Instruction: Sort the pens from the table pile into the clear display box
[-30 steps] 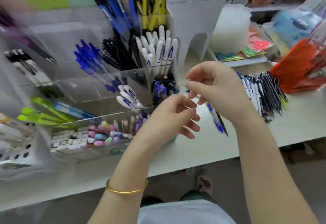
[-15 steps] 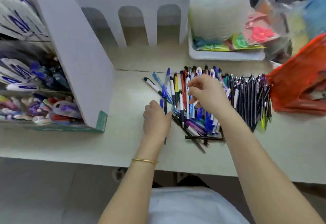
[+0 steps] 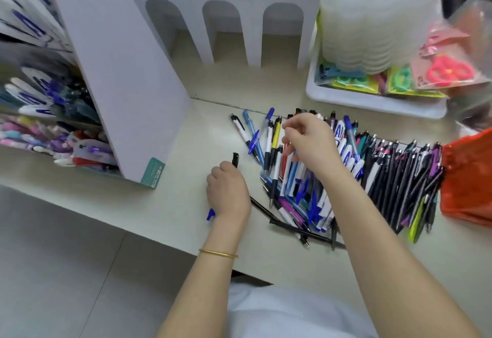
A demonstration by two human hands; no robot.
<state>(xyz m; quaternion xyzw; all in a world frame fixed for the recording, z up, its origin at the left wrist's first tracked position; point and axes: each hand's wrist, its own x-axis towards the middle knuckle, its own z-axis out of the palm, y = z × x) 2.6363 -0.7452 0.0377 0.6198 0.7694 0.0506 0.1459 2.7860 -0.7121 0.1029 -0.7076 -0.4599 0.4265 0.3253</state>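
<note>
Since a second ago both hands have left the front of the clear display box (image 3: 40, 98) and come down to the pens (image 3: 292, 186) heaped on the counter (image 3: 186, 178).

Nearest, the left hand (image 3: 229, 194) has its grip closed in a fist round the held pens (image 3: 235, 157). A black end shows above the knuckles and a blue end below the wrist side.

Beyond it, the right hand (image 3: 311, 146) is over the middle of the heap, fingers curled and tips drawn together. Whether this grip holds a pen cannot be told.

Judgement: the step in hand is picking like pens out of the heap. It is best done by lifting one pen by its upper end, clear of its neighbours. It then joins the left bundle with ends aligned, one type per bundle.

The clear display box, at the left edge and blurred, carries white-and-blue pens above and pastel items below. The white tray (image 3: 372, 103), far right, carries packeted scissors (image 3: 447, 71) and stacked translucent tubs (image 3: 372, 18).
</note>
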